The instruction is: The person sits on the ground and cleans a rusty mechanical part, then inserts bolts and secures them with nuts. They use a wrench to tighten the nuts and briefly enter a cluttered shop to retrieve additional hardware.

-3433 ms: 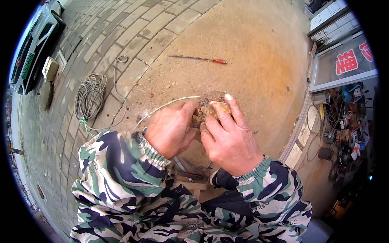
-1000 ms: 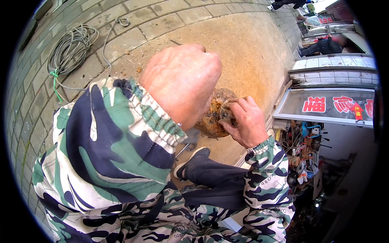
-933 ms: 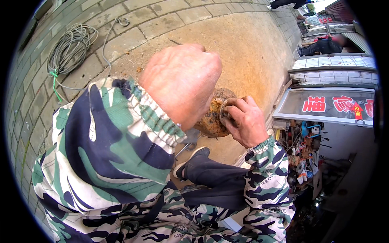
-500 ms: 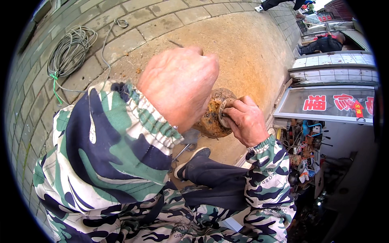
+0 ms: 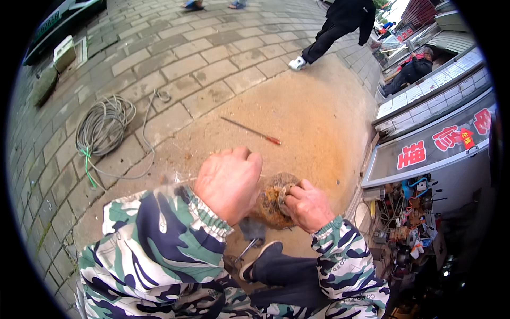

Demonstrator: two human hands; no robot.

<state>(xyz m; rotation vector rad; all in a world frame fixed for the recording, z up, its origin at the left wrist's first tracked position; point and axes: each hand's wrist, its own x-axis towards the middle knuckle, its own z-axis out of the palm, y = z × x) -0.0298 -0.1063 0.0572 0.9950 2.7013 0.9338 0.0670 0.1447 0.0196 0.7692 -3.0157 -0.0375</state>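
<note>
A rusty, rounded metal piece (image 5: 271, 210) with orange-brown crust stands on the ground in front of me. My right hand (image 5: 309, 207) pinches a thin, dirty ring-shaped metal part (image 5: 286, 195) at the right side of that piece. To the left, my left hand (image 5: 228, 183) is curled into a fist with its back toward me, close beside the rusty piece. Its fingertips and whatever they grip are hidden. Below it lie a dark grey flat piece (image 5: 252, 229) and a shiny metal rod (image 5: 247, 248), near my shoe.
Beyond my hands lies a long thin screwdriver-like tool (image 5: 252, 131) with a red end. A grey cable coil (image 5: 105, 125) with a green tie rests on the paving at left. Cluttered parts (image 5: 404, 212) fill the doorway at right. A person in black (image 5: 340, 26) walks ahead; another sits by the wall.
My view has tilted up, so the hands sit lower in the picture and the red-ended tool shows fully. The walking person is more in view. My right hand still pinches the ring-shaped part.
</note>
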